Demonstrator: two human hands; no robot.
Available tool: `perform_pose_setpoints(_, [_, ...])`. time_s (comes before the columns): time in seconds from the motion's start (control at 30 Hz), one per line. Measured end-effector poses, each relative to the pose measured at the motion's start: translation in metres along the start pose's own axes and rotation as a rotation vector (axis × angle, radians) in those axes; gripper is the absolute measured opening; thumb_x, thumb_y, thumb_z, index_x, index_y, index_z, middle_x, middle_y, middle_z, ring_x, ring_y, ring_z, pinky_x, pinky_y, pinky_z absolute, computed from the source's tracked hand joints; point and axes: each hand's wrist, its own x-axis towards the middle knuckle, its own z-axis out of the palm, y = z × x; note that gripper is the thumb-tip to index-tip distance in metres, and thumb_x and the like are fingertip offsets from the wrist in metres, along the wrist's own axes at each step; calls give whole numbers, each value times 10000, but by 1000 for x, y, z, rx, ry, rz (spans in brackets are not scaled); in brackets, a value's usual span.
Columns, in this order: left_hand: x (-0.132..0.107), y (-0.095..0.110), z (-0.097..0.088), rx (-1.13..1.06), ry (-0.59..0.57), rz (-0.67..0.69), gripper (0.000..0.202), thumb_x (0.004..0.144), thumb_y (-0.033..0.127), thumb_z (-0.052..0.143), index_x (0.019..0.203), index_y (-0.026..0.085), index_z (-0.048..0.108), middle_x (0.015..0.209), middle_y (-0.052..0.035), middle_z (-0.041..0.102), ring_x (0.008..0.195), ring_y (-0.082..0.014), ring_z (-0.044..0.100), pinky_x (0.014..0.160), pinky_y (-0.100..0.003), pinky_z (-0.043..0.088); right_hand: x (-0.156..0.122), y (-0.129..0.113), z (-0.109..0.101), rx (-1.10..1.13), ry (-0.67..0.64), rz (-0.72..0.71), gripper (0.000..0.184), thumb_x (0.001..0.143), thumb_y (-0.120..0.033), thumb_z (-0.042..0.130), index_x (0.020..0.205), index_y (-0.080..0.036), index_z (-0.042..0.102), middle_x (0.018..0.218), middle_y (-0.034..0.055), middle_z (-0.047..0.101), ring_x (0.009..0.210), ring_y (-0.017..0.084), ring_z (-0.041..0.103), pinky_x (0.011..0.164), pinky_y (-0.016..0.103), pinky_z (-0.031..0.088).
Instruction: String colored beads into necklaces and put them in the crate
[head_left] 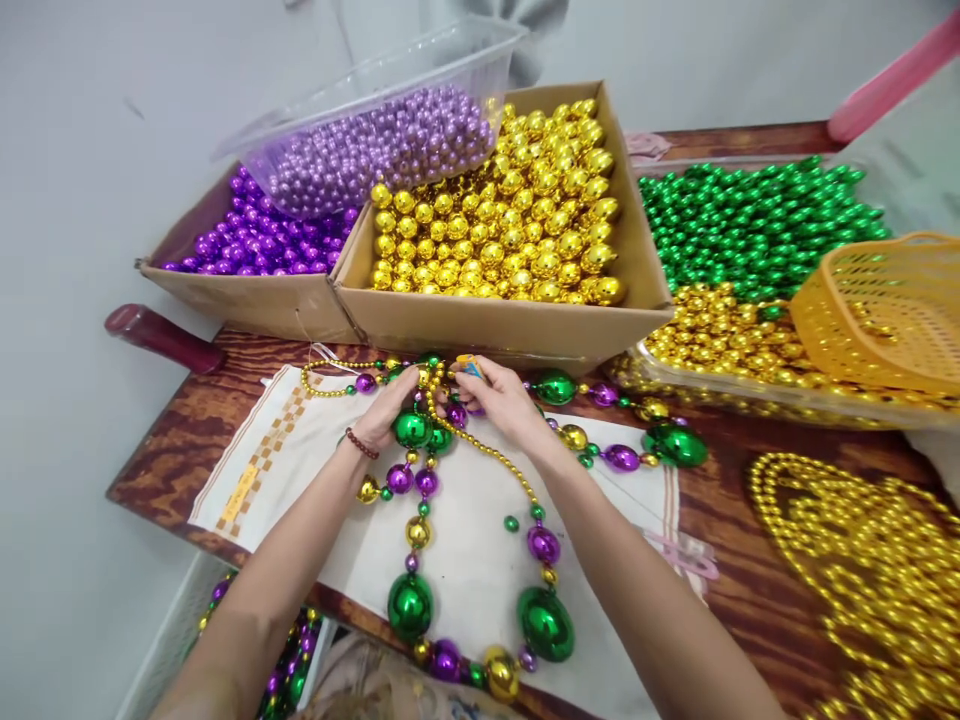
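My left hand (390, 408), with a dark bead bracelet at the wrist, is closed on the gold bead strand of a necklace (487, 450). Opposite it, my right hand (501, 395) is closed around a small orange and blue object (470, 366), whose kind I cannot make out. Its tip is close to the gathered beads between my hands. Large green, purple and gold beads of the necklace hang down toward me over a white towel (360, 550). More strung beads (622, 458) lie to the right of my hands. One loose green bead (511, 523) rests on the towel.
Behind my hands stand cardboard boxes of purple beads (247, 235) and gold beads (480, 240), with a clear tub (450, 70) on top. At right are green beads (757, 220), an orange basket (847, 300) and gold bead strands (885, 580). A dark red cylinder (165, 338) protrudes at left.
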Motion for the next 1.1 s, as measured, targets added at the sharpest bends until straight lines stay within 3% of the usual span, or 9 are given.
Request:
perform_pose_setpoints(0.07, [-2,3,4,13,-98,-22,419,768,462,780,1043,165,673,923,-78,733,838,-220,701,772,-338,546,4,-1,-8,-102,41,-8,268,860,-422,559,1004,-204,615,709,-17,585,622,142,557,579,257,450])
perform_pose_setpoints(0.2, [-3,6,5,2,-140,-54,470,752,523,777,1002,142,665,866,-85,723,761,-209,702,719,-324,558,9,-1,-16,-245,30,-6,203,899,-423,525,872,-223,535,704,-26,554,626,137,510,602,261,421])
perform_pose_setpoints(0.37, [2,4,0,-31,-137,-62,498,732,530,791,1006,140,648,813,-63,702,752,-196,687,715,-308,552,16,0,-15,-90,-113,-29,204,857,-416,546,851,-212,545,751,-18,576,681,139,544,612,247,435])
perform_pose_setpoints(0.47, [3,3,-2,-19,-149,-8,490,743,529,783,1026,154,642,823,-54,697,773,-194,679,730,-310,544,17,-3,-12,-58,-113,-22,228,823,-423,565,880,-202,568,742,-23,563,665,130,518,582,232,407])
perform_pose_setpoints(0.67, [4,2,-2,-5,-147,-34,467,780,566,732,973,150,643,771,-47,661,759,-190,654,711,-307,526,22,-5,-4,-47,-61,24,462,887,-612,448,824,-178,593,672,-16,505,597,114,455,532,230,358])
perform_pose_setpoints(0.87, [5,3,-6,-86,-150,-103,443,850,568,655,1031,164,638,728,-21,596,722,-158,614,697,-281,507,22,1,-1,-180,75,-32,315,812,-395,653,1029,-206,524,734,-36,555,627,130,497,598,248,402])
perform_pose_setpoints(1.0, [8,2,-10,-125,-148,-131,424,856,564,649,1035,180,630,725,-10,574,702,-145,592,689,-272,502,15,1,-2,-160,9,-68,290,921,-413,517,1145,-228,509,678,-45,541,556,132,496,581,260,409])
perform_pose_setpoints(1.1, [10,2,-10,-143,-142,-156,405,858,572,640,948,178,614,715,-10,566,686,-145,584,673,-269,504,14,0,-3,-165,-30,-93,263,943,-412,445,1027,-207,587,738,0,585,628,143,539,598,261,429])
